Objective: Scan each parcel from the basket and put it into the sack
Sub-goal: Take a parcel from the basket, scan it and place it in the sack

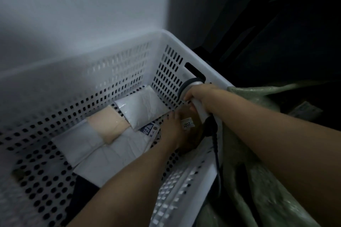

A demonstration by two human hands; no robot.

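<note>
A white perforated basket (77,86) holds several flat parcels: a white one (143,106), a beige one (108,122) and a larger white one (112,155). My left hand (175,131) reaches into the basket's right corner and grips a small brown parcel (193,132) with a white label. My right hand (200,96) holds a white handheld scanner (191,85) just above that parcel, its black cable hanging down. The green sack (258,180) lies to the right of the basket, under my right arm.
A pale wall stands behind the basket. To the right the room is dark, with a dim shelf or frame. A dark item (83,188) lies in the basket's near part under my left forearm.
</note>
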